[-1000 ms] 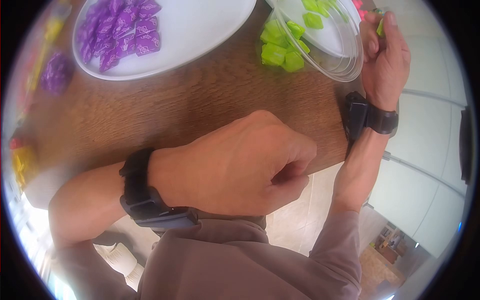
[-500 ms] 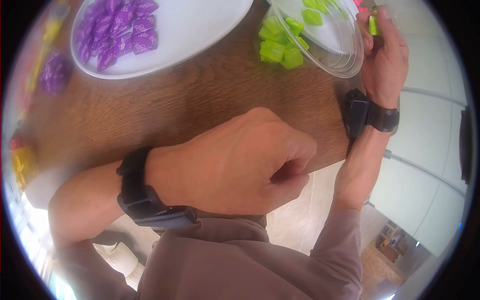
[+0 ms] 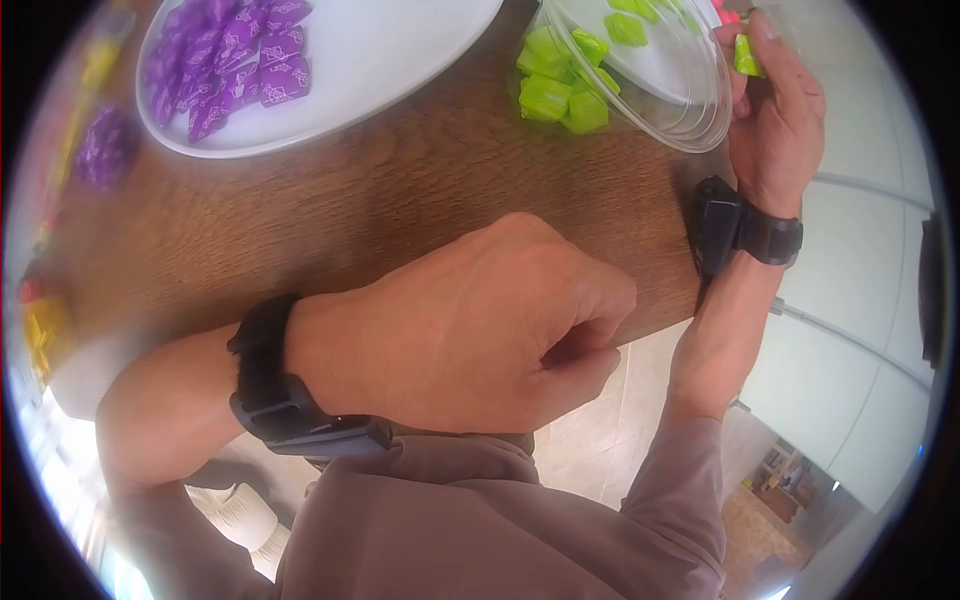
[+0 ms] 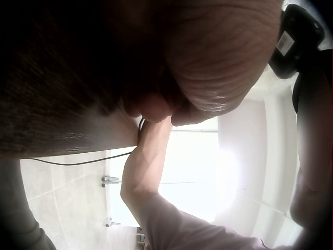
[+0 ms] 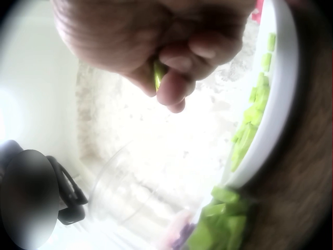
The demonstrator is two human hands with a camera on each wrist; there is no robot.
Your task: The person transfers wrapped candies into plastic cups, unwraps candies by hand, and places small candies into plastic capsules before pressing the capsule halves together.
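My right hand, at the upper right of the head view, pinches a green wrapped candy between thumb and fingers. In the right wrist view only a sliver of that candy shows between the fingertips. Close beside this hand is a clear plastic bowl, overlapping a white plate with green candies on it. Several more green candies lie grouped at the bowl's left. My left hand lies low over the table's front edge, fingers loosely curled, a gap between thumb and index finger, nothing visible in it.
A large white plate at the upper left bears a heap of purple wrapped candies. Left of it on the wooden table lies a purple bundle. Yellow and red packaging shows at the far left. Pale cabinets stand at the right.
My right hand has turned slightly and come into view more, so the green candy in its fingers shows more plainly. The left hand has stayed nearly still.
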